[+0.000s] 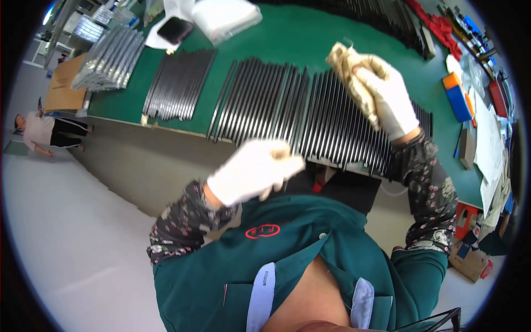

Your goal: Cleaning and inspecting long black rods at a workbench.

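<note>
My right hand [384,91], in a white glove, is closed round a crumpled beige cloth [362,97]. It is above the right part of a long row of thin black rods [337,124] lying side by side on the green table [298,33]. My left hand [254,170], also gloved in white, is near the table's front edge, close to the near ends of the rods. Its fingers are curled inward; whether anything is between them is hidden. Farther left lies a separate group of black rods [180,83].
Plastic-wrapped bundles [110,58] are stacked at the far left, beside a cardboard box [63,86]. A phone [175,30] and a white bag [227,19] lie at the back. An orange-and-blue block [458,98] and paper sheets [489,144] lie right. Another person [44,130] is off to the left.
</note>
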Available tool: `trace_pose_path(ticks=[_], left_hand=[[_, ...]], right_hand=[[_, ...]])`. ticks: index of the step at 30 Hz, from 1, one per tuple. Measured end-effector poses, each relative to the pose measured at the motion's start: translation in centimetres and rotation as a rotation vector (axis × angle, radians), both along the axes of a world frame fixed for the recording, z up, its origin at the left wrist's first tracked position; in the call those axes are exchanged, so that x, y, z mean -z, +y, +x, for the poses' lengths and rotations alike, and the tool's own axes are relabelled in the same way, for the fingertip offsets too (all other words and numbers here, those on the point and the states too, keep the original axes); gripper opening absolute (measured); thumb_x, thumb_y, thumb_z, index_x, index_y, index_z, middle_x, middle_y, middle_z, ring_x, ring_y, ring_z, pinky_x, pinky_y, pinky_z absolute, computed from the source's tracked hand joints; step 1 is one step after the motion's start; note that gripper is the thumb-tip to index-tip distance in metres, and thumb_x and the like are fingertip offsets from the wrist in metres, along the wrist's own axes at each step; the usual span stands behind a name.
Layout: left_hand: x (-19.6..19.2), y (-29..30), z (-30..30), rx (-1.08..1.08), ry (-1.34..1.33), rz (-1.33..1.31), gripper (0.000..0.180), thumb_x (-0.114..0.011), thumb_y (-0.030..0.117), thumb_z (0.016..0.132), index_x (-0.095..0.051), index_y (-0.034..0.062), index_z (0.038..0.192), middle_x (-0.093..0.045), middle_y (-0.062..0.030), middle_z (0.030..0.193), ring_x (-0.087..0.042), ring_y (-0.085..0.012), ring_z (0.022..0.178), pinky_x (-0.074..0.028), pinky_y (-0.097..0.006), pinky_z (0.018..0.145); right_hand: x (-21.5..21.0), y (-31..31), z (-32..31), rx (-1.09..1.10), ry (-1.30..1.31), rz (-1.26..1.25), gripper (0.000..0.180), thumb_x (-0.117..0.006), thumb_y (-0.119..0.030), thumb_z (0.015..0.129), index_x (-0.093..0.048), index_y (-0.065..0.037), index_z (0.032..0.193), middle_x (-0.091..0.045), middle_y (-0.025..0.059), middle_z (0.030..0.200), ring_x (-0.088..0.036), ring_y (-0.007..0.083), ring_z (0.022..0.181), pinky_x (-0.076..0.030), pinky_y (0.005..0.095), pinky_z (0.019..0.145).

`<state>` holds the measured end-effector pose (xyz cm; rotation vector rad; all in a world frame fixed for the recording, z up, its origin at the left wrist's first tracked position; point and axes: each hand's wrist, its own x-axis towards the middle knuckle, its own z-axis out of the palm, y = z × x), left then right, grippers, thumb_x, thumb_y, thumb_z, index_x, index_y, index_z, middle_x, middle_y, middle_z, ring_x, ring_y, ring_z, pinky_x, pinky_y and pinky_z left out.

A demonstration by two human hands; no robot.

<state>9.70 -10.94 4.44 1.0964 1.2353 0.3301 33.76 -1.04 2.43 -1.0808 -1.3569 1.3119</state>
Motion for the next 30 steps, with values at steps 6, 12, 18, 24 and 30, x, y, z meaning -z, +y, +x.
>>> trace_pose_path(ticks=[6,12,18,24,30], left_hand=[[0.6,4.4,1.5,0.056,0.394,0.351,0.034,-0.065,0.031,0.089,-0.062,0.0020,0.072,-0.052,-0.0005,0.051,-0.047,-0.0057,0.039,-0.037,-0.023,0.039],[2.8,4.1,1.2,0.165,0.823,1.006,0.031,-0.064,0.035,0.084,-0.065,0.0072,0.070,-0.065,-0.0103,0.066,-0.065,-0.0284,0.061,-0.052,-0.038,0.059],[2.0,2.4,-0.5,0.033,0.640,1.335,0.011,-0.070,0.016,0.083,-0.067,0.0068,0.088,-0.065,-0.0093,0.074,-0.065,-0.0238,0.064,-0.051,-0.033,0.059],[2.6,9.5,-2.4,0.469,0.637,1.577,0.047,-0.060,0.032,0.090,-0.053,0.0061,0.130,-0.052,-0.0150,0.135,-0.047,-0.0320,0.129,-0.043,-0.040,0.101],[6.2,12.8,0.0,0.782,0.709,1.492,0.060,-0.050,0.040,0.094,-0.039,0.0093,0.144,-0.030,-0.0138,0.153,-0.026,-0.0334,0.143,-0.025,-0.051,0.114]], right_hand=[[-0.9,-1.5,1.7,-0.010,-0.079,0.087,0.025,-0.061,-0.016,0.093,-0.064,0.002,0.110,-0.066,0.0046,0.095,-0.062,0.0073,0.083,-0.049,0.0193,0.075],[-1.2,-3.2,3.2,0.007,-0.087,0.093,0.026,-0.060,-0.013,0.094,-0.062,0.000,0.115,-0.066,0.0014,0.099,-0.060,0.0042,0.084,-0.048,0.0175,0.076],[-0.5,-3.4,4.4,0.097,-0.084,0.108,0.021,-0.062,-0.013,0.092,-0.063,0.002,0.107,-0.065,0.0025,0.093,-0.060,0.0055,0.081,-0.049,0.0192,0.074],[-0.4,-3.0,4.2,0.089,-0.043,0.050,0.021,-0.060,-0.013,0.092,-0.063,0.001,0.107,-0.065,0.0031,0.093,-0.059,0.0047,0.078,-0.048,0.0175,0.070],[-1.1,-4.6,1.5,-0.035,-0.324,0.050,0.019,-0.059,-0.006,0.088,-0.061,0.004,0.104,-0.065,0.0092,0.093,-0.063,0.0139,0.086,-0.050,0.0265,0.079]])
